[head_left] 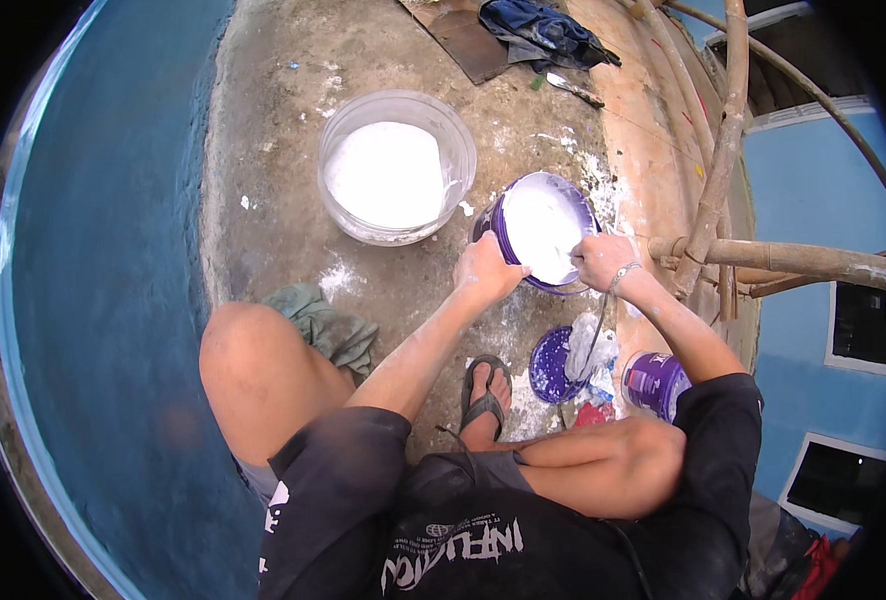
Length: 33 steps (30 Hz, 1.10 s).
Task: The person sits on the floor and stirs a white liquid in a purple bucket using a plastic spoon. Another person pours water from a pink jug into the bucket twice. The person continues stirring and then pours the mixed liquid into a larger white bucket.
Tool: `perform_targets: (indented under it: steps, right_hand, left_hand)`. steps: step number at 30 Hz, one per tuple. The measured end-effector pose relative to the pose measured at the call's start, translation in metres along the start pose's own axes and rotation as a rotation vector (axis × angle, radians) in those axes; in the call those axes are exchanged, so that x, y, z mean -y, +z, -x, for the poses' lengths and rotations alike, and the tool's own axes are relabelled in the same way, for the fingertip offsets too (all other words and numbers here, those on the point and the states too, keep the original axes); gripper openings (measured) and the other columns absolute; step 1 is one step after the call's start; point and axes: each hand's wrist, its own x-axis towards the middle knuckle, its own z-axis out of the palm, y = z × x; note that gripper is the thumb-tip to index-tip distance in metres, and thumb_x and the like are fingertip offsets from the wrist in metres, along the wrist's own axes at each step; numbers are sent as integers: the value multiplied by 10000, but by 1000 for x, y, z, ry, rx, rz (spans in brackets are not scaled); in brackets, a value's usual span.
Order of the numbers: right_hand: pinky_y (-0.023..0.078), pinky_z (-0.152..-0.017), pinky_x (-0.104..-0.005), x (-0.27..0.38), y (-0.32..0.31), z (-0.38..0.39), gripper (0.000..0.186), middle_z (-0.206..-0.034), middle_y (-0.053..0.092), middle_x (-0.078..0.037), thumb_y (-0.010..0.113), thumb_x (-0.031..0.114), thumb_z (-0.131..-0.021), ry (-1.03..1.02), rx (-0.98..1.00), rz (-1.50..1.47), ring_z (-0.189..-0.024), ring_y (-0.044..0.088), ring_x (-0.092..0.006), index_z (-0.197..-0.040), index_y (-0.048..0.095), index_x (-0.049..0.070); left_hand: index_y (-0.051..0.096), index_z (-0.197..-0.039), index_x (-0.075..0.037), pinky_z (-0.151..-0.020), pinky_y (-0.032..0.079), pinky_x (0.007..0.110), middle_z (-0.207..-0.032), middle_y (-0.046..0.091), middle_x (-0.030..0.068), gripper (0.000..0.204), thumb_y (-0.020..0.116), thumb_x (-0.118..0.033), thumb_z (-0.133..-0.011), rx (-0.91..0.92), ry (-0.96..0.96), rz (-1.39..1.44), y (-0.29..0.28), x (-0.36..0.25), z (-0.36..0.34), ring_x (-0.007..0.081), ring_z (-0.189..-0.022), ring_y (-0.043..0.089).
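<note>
A purple bucket of thick white paint-like stuff stands in front of me, tilted a little. My left hand is closed on its near left rim, thumb over the edge. At the right side of the same bucket, my right hand is curled shut just over the white contents; what its fingers hold is hidden. A thin dark curved strip hangs below that wrist. To the left of the bucket sits a larger translucent tub, with a mass of white material inside.
A purple lid and crumpled plastic lie near my foot, beside a smaller purple bucket. Bamboo poles stand at right. A blue wall runs along the left. Dark cloth and a scraper-like tool lie farther off.
</note>
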Motion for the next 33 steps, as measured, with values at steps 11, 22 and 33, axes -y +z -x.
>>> perform_targets:
  steps: [11,22,33]
  right_hand:
    - [243,-431,-237,5,6,19,209,-571,485,62,669,208,-966,452,114,-1407,-459,335,-40,-978,766,23]
    - [491,-626,-313,-2,-44,131,270,-791,711,-111,687,167,-924,289,-446,-629,-663,636,-197,-1096,722,-37]
    - [534,-743,-434,7,5,60,319,-808,704,-214,644,331,-909,405,-356,-317,-772,709,-348,-994,766,48]
  left_hand:
    - [594,-1179,20,-978,510,455,-1157,677,259,628,840,-361,-744,82,-45,-84,-13,-12,0,396,-1131,645]
    - [593,-1194,32,-992,503,449,-1169,670,270,653,832,-370,-739,125,-143,-60,-36,-37,16,394,-1138,642]
    - [577,-1217,17,-996,503,450,-1168,672,267,665,833,-368,-739,124,-147,-52,-32,-32,16,397,-1139,642]
